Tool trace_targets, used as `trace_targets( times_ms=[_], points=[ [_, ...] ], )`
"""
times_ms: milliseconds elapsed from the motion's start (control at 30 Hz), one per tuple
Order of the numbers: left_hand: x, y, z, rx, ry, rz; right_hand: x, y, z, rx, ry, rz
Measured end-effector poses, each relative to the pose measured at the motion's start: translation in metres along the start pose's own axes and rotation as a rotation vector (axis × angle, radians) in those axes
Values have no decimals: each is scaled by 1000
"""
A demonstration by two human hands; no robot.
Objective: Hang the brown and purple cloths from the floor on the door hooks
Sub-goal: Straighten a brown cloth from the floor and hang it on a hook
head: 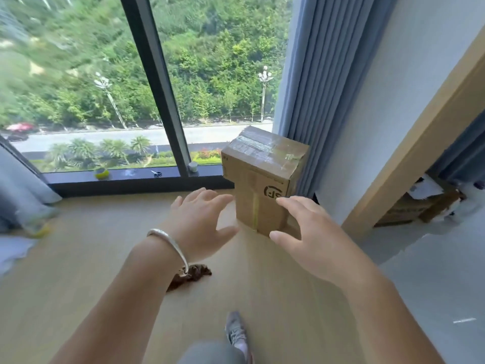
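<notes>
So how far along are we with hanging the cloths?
Nothing looks done yet. The brown cloth lies crumpled on the wooden floor, partly behind the left forearm. Both the left hand and right hand are open and hold nothing. The purple cloth and the door hooks are out of view. Both cloths remain to be hung.

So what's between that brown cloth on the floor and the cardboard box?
In the head view, only bare wooden floor shows between the brown cloth and the cardboard box; the left hand hovers over part of that stretch.
</notes>
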State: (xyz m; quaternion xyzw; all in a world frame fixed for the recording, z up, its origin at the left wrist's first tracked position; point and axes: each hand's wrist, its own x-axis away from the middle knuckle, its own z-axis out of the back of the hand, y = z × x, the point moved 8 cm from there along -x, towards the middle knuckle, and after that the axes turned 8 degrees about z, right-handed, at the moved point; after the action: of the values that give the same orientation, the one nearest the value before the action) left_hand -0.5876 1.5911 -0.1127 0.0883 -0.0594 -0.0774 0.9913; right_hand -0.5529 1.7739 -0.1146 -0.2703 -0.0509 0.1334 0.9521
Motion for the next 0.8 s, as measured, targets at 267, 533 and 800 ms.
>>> trace_targets(
  times_ms=[267,533,800],
  points=[
    [-107,-90,1,127,24,187,-142,0,-18,113,-171,98],
    [-169,-204,0,280,51,423,-279,-34,-60,227,-349,229],
    [-148,-295,-39,360,-12,767,-367,-71,-146,249,-586,455]
  ],
)
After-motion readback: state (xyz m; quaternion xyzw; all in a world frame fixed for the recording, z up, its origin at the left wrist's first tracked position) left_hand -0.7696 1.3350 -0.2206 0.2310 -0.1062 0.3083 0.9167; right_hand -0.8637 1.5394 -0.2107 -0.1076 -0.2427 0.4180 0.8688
